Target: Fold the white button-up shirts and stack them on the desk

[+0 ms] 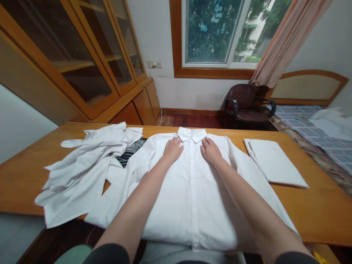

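A white button-up shirt (176,198) lies spread front side up on the wooden table, its collar (191,134) at the far edge and its hem over the near edge. My left hand (173,149) rests flat on the shirt just left of the collar, fingers stretched out. On the other side, my right hand (210,150) lies on the cloth below the right collar point, fingers extended. Both sleeves spread outward. The left sleeve reaches toward a heap of crumpled white shirts (82,172).
A folded white garment (276,161) sits on the table (327,209) at the right. Black-and-white striped cloth (132,152) shows beside the heap. Beyond the table stand a glass-door cabinet (112,73), a dark armchair (243,101) and a bed (316,121).
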The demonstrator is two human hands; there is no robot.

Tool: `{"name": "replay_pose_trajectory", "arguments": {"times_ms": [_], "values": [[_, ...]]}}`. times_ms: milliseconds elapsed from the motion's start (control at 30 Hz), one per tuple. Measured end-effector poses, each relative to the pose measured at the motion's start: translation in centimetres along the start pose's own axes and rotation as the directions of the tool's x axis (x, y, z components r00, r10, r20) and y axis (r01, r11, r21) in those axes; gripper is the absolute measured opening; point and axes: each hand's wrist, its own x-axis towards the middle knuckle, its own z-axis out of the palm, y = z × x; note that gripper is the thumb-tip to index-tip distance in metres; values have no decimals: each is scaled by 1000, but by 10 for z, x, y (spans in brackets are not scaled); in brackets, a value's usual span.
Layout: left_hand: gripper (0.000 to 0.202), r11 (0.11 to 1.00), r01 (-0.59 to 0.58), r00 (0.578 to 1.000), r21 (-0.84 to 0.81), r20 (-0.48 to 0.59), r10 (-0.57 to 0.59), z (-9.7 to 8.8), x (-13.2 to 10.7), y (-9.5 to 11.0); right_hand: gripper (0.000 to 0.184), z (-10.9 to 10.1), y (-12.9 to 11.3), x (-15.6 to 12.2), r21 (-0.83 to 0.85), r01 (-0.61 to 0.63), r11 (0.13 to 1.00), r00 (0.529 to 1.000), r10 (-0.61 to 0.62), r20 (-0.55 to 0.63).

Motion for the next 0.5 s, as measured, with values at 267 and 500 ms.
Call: {"name": "replay_pose_trajectory", "arguments": {"times_ms": [267, 500], "values": [[59, 991, 133, 991, 15, 15, -134, 10, 19, -10, 53, 3, -1, 24, -108, -125, 986, 992, 125, -6], [67, 966, 259, 964, -11, 64, -258, 12, 38, -23, 59, 13, 6, 36, -107, -164, 981, 986, 159, -51]]}}
